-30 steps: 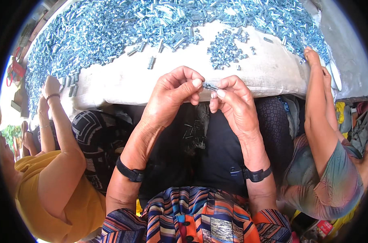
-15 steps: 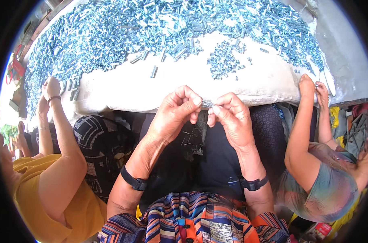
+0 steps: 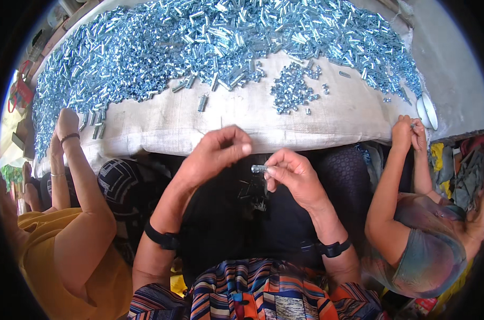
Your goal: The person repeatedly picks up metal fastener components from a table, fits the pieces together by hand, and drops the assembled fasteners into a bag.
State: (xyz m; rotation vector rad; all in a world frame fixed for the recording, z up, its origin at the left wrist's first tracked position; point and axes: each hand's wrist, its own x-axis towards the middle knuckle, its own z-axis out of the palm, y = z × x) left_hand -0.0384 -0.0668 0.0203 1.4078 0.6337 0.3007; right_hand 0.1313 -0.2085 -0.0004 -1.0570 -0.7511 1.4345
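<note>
My right hand [image 3: 295, 176] pinches a small shiny metal tube [image 3: 258, 168] between thumb and fingers above my dark-trousered lap. The tube lies about level, its free end toward the left. My left hand [image 3: 212, 154] is apart from it, a little higher and to the left. Its fingers are curled toward the thumb; whether something small is inside is hidden. Beyond my hands, a large heap of bluish metal tubes and short metal pieces [image 3: 199, 42] covers the far part of a pale cloth-covered surface [image 3: 162, 122]. A smaller pile of short pieces [image 3: 292, 88] sits nearer me.
One person in a mustard top [image 3: 87, 256] works close on my left. Another in a multicoloured top [image 3: 428, 250] sits on my right, hands at the cloth's edge. A few tubes [image 3: 203, 103] lie apart on the cloth. White round dishes [image 3: 427, 112] stand at the right edge.
My hands have come apart. The right has moved down and slightly left with the tube; the left has moved left and down, away from it.
</note>
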